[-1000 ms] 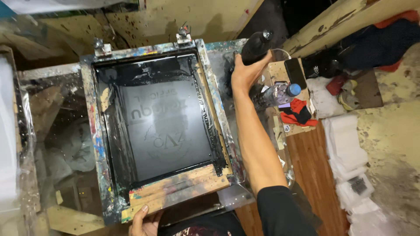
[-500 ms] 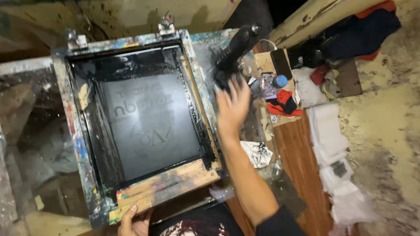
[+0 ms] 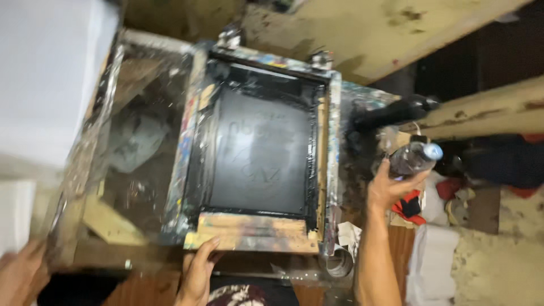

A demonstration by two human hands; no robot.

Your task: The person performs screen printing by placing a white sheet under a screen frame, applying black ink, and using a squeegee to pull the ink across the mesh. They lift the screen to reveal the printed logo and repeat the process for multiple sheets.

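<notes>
Right of the frame [image 3: 258,158], right hand [image 3: 388,190] grasps a bottle [image 3: 412,160].
Left hand [image 3: 198,272] grips the frame's near edge; keep it steady, bottle upright.

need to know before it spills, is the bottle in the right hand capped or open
Capped. The plastic bottle lies tilted sideways in the right hand, with a light blue cap on its far end.

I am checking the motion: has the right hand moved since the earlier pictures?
Yes. The right hand left the black squeegee handle beside the paint-stained wooden screen frame and now holds a clear plastic bottle.
</notes>
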